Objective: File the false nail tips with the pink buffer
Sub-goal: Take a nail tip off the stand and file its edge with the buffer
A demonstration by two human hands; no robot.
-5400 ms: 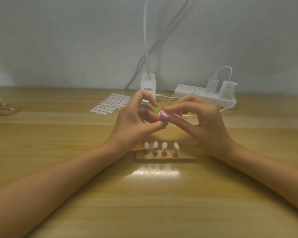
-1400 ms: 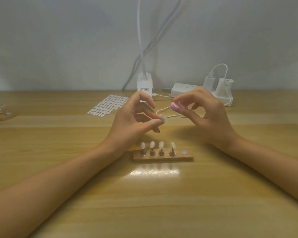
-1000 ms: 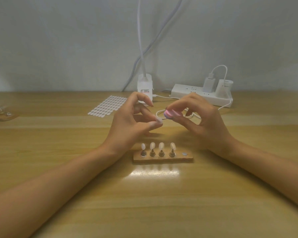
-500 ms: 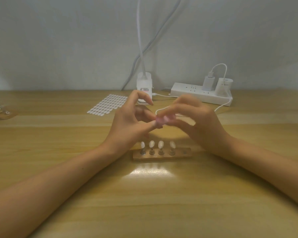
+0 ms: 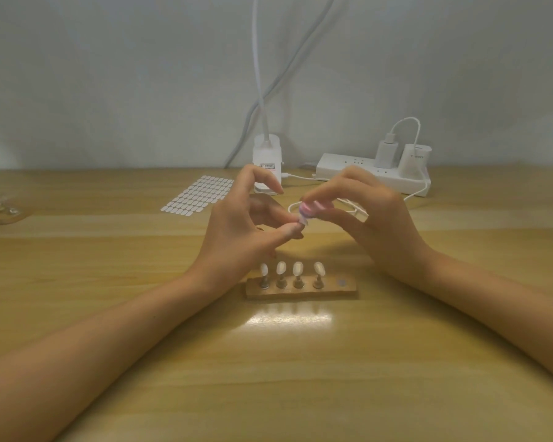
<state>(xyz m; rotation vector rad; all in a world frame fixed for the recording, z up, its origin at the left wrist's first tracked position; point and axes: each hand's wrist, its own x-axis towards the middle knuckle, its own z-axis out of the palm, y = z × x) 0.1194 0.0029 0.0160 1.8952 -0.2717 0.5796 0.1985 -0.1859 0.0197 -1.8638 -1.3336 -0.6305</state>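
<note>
The left hand (image 5: 243,231) pinches a small nail tip (image 5: 302,220) between thumb and finger. The right hand (image 5: 377,224) holds the pink buffer (image 5: 310,208) in its fingertips, touching that tip. The buffer looks small, rounded, pale pink and a little blurred. Both hands are raised over the table (image 5: 109,250), between the wooden holder (image 5: 300,291) on the near side and the power strip (image 5: 364,169) at the far wall. The holder carries four white tips (image 5: 297,268) upright on pegs, and a metal disc (image 5: 342,283) at its right end.

dim, soft focus, tabletop (image 5: 288,362) glare
</note>
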